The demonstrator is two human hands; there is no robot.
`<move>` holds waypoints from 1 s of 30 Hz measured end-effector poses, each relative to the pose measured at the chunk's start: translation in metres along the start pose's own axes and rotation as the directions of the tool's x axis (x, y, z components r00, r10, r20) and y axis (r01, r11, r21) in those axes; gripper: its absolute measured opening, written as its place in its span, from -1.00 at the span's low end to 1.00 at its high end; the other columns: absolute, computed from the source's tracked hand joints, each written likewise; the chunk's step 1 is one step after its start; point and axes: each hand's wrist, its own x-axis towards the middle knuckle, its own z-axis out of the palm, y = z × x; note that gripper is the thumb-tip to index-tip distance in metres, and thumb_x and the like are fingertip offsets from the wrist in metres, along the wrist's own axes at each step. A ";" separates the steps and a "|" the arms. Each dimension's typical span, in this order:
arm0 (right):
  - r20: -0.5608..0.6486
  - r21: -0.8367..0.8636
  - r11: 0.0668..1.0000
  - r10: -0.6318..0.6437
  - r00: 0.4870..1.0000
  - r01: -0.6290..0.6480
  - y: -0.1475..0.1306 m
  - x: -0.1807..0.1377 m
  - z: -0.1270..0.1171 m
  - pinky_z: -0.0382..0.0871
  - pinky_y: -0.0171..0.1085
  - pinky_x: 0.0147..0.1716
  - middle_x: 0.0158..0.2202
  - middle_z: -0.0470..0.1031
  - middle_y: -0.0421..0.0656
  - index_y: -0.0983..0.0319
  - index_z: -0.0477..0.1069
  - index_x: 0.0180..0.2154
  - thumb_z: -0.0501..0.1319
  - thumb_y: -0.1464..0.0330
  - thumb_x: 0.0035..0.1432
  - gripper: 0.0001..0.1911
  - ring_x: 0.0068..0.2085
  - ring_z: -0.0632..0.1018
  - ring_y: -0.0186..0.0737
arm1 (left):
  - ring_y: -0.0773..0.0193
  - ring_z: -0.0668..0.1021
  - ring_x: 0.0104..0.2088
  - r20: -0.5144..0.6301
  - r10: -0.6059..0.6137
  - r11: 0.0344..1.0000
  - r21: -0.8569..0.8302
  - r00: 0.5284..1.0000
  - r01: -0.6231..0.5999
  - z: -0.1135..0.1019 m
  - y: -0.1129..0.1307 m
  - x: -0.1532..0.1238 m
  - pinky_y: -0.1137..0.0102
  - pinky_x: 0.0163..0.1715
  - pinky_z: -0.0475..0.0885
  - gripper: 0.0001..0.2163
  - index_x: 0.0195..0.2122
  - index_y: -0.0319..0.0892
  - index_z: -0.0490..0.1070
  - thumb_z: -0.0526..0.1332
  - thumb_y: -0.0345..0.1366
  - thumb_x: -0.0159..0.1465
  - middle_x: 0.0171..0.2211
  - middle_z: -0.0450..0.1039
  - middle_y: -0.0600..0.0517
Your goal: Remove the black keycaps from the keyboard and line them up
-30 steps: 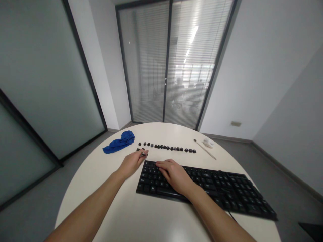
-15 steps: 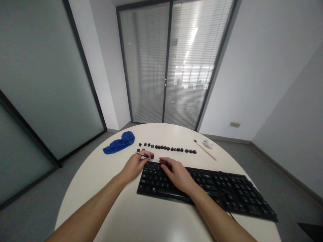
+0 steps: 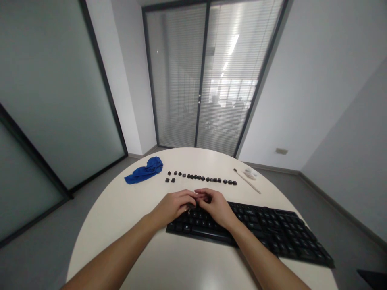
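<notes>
A black keyboard [image 3: 272,233] lies across the round white table [image 3: 169,266]. Both my hands meet over its far left corner. My left hand [image 3: 173,205] is curled with its fingertips down on the keys; a small metal tool glints under them, mostly hidden. My right hand [image 3: 216,205] rests on the keys beside it, fingers bent and pressed together against the left fingertips; what they pinch is hidden. A row of several loose black keycaps [image 3: 205,178] lies on the table just beyond the hands.
A crumpled blue cloth [image 3: 144,170] lies at the far left of the table. A thin stick-like tool [image 3: 246,181] and a small white item [image 3: 250,173] lie at the far right. Glass doors with blinds stand behind the table.
My left hand came back from the keycap row with the small tool and now sits on the keyboard's left end. My right hand curled its fingers and closed in on the left.
</notes>
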 end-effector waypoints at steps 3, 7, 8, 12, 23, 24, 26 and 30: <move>-0.019 0.007 1.000 0.021 1.000 -0.021 0.001 0.000 0.000 0.47 -0.22 -0.17 -0.28 0.63 -0.10 0.29 0.52 -0.16 0.25 0.37 0.06 -0.73 -0.24 0.61 -0.17 | 0.24 0.50 -0.07 0.011 0.002 0.996 0.086 1.000 -0.003 -0.001 0.001 0.000 0.38 -0.06 0.38 -0.81 -0.18 -0.09 0.48 0.16 -0.49 0.29 -0.06 0.45 0.01; -0.062 -0.048 0.997 0.051 0.997 -0.054 -0.002 0.001 -0.004 0.46 -0.23 -0.25 -0.35 0.63 -0.11 0.29 0.57 -0.24 0.24 0.31 0.08 -0.76 -0.31 0.60 -0.16 | 0.22 0.50 -0.16 0.035 0.010 0.985 0.170 0.999 -0.016 -0.005 0.005 0.000 0.38 -0.16 0.38 -0.84 -0.20 -0.07 0.52 0.18 -0.42 0.29 -0.19 0.46 0.02; -0.072 -0.057 0.997 0.056 0.996 -0.060 -0.003 0.001 -0.005 0.46 -0.23 -0.25 -0.35 0.63 -0.10 0.28 0.57 -0.24 0.24 0.29 0.08 -0.75 -0.31 0.60 -0.15 | 0.22 0.50 -0.16 0.045 0.008 0.985 0.172 0.999 -0.016 -0.006 0.005 0.000 0.38 -0.17 0.38 -0.84 -0.20 -0.06 0.52 0.19 -0.42 0.29 -0.19 0.46 0.02; -0.085 -0.127 0.989 0.061 0.995 -0.072 -0.005 0.005 -0.007 0.44 -0.22 -0.22 -0.32 0.64 -0.10 0.27 0.59 -0.23 0.24 0.28 0.08 -0.73 -0.28 0.61 -0.12 | 0.22 0.52 -0.18 0.037 -0.035 0.993 0.115 0.999 0.031 -0.008 0.004 -0.002 0.37 -0.18 0.39 -0.79 -0.19 -0.03 0.55 0.17 -0.44 0.28 -0.19 0.48 0.02; -0.021 -0.481 0.875 0.052 0.998 -0.055 -0.010 0.060 0.016 0.39 -0.32 -0.26 -0.35 0.65 -0.12 0.24 0.63 -0.32 0.19 0.43 0.06 -0.78 -0.32 0.61 -0.19 | 0.26 0.51 -0.41 -0.300 -0.360 0.933 -0.146 0.884 0.330 -0.031 -0.049 -0.018 0.44 -0.42 0.38 -0.86 -0.40 -0.24 0.55 0.30 -0.25 0.18 -0.41 0.51 -0.03; -0.021 -0.494 0.868 0.053 0.998 -0.056 -0.010 0.064 0.021 0.39 -0.33 -0.25 -0.35 0.65 -0.12 0.24 0.63 -0.32 0.19 0.44 0.05 -0.78 -0.31 0.61 -0.19 | 0.27 0.50 -0.43 -0.279 -0.379 0.924 -0.167 0.883 0.344 -0.031 -0.050 -0.019 0.44 -0.43 0.37 -0.85 -0.42 -0.24 0.55 0.31 -0.25 0.16 -0.44 0.50 -0.02; -0.027 -0.519 0.852 0.059 0.998 -0.064 -0.008 0.072 0.031 0.39 -0.33 -0.24 -0.35 0.65 -0.10 0.25 0.63 -0.33 0.19 0.46 0.04 -0.78 -0.30 0.61 -0.18 | 0.27 0.50 -0.43 -0.220 -0.405 0.907 -0.220 0.888 0.359 -0.030 -0.050 -0.020 0.44 -0.43 0.36 -0.86 -0.44 -0.25 0.53 0.32 -0.26 0.14 -0.47 0.49 0.00; -0.041 -0.558 0.826 0.068 0.997 -0.079 -0.008 0.084 0.047 0.39 -0.33 -0.21 -0.32 0.65 -0.09 0.23 0.63 -0.31 0.19 0.46 0.05 -0.77 -0.26 0.62 -0.16 | 0.27 0.50 -0.42 -0.176 -0.427 0.881 -0.301 0.887 0.364 -0.029 -0.049 -0.021 0.45 -0.43 0.34 -0.86 -0.44 -0.26 0.51 0.33 -0.27 0.12 -0.47 0.49 0.00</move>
